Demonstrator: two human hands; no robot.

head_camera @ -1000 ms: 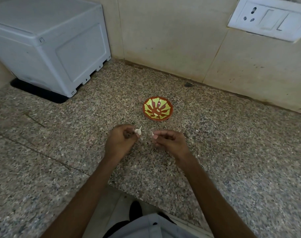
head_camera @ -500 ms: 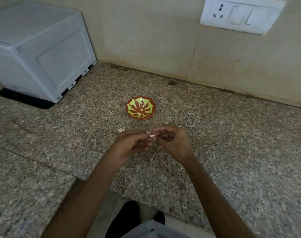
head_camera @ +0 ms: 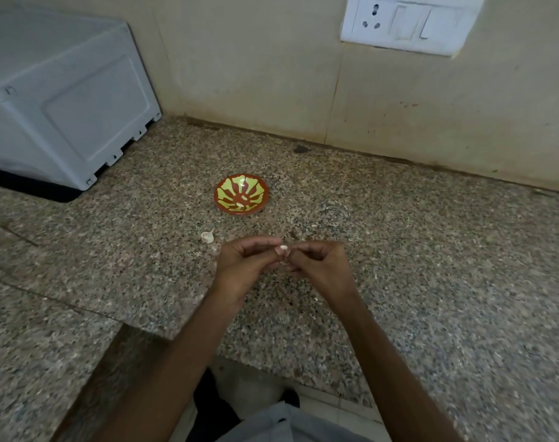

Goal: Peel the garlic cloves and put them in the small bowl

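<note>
A small red bowl (head_camera: 241, 194) with a yellow-green pattern stands on the granite counter, with two pale peeled cloves inside. In front of it, my left hand (head_camera: 244, 266) and my right hand (head_camera: 319, 266) meet fingertip to fingertip. Between them they pinch a small pale garlic clove (head_camera: 282, 248), mostly hidden by the fingers. A white piece of garlic (head_camera: 207, 236) lies on the counter just left of my left hand.
A grey-white appliance (head_camera: 61, 100) stands at the back left of the granite counter (head_camera: 431, 250). A wall with a switch and socket plate (head_camera: 408, 23) rises behind. The counter's front edge has a cut-out corner below my arms.
A second ago my hands were apart, the left holding a white garlic piece. They have come together on a small clove, and the white piece now lies on the counter.
</note>
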